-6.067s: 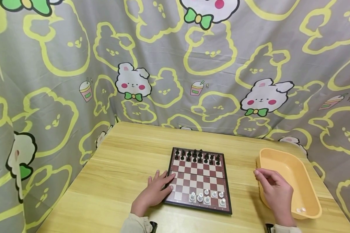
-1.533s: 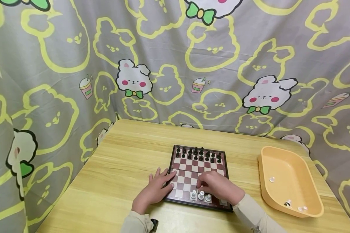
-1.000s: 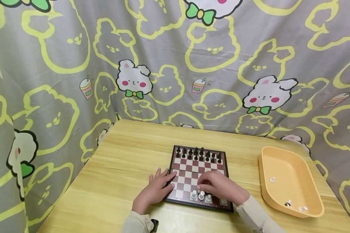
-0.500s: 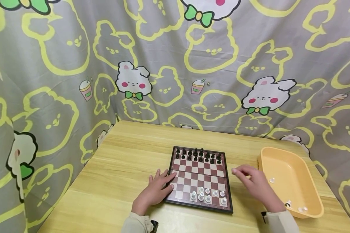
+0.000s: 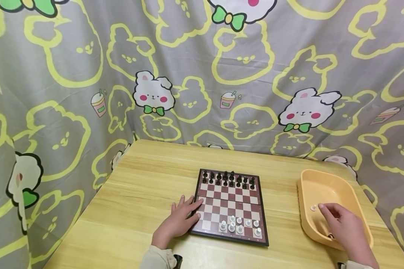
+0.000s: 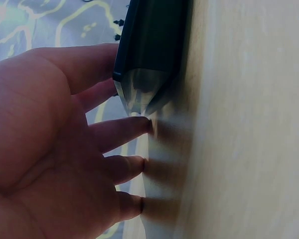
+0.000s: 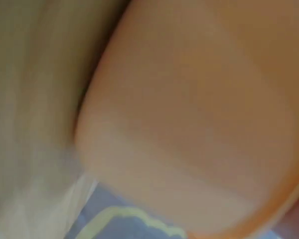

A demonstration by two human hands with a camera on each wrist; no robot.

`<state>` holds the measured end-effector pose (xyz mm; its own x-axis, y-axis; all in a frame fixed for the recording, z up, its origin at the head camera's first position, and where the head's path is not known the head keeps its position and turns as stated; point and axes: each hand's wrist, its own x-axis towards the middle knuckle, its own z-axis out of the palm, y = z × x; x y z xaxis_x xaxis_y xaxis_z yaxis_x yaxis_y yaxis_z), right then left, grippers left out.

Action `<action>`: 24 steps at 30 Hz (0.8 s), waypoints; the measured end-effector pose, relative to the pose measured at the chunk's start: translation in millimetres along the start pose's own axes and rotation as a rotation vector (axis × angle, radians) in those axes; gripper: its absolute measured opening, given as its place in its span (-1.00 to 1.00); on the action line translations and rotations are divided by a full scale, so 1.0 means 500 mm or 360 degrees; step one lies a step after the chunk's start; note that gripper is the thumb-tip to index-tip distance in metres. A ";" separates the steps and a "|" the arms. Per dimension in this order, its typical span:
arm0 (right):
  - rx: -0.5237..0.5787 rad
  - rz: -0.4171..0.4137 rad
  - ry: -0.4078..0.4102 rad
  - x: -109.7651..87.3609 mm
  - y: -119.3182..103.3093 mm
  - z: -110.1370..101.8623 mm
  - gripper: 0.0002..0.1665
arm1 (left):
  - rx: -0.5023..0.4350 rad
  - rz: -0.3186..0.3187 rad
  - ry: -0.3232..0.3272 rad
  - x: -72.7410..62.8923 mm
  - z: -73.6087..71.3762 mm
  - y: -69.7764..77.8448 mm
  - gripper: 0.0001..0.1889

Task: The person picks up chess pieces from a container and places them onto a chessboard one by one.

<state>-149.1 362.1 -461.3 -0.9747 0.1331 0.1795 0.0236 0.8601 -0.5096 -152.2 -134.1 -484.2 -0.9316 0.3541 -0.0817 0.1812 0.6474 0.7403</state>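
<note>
My left hand rests at the left edge of a folding chessboard, thumb and index finger over its rim. In the left wrist view its other fingertips touch the table beside the board. My right hand is over the orange tray, fingers loosely bent, thumb tip close beside a white chess piece. A dark-banded piece is partly hidden by this hand. White pieces, such as a rook-like one, stand along the board's near side. The right wrist view shows the tray blurred.
Two rows of black chess pieces fill the board's far side. The wooden table extends left of the board and between board and tray. A patterned curtain hangs behind and at both sides.
My right hand has moved from the board rightward to over the tray. One more white pawn stands on the board than about six seconds ago. My left hand has stayed in place.
</note>
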 end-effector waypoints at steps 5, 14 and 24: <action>-0.0126 0.0123 -0.0428 0.005 0.025 -0.009 -0.30 | 0.0000 0.0000 0.0003 0.000 -0.001 0.001 -0.47; -0.0149 0.0204 -0.0733 0.010 0.026 -0.006 -0.33 | -0.0004 -0.0015 0.0009 0.000 0.000 0.001 -0.48; -0.0021 0.0268 -0.0739 0.002 0.027 -0.001 -0.68 | -0.0001 -0.0022 -0.0004 0.001 0.001 -0.001 -0.48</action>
<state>-149.5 374.1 -467.6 -0.9531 0.0399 -0.2999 0.1893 0.8520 -0.4882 -152.8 -134.1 -484.9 -0.9331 0.3471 -0.0937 0.1681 0.6516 0.7397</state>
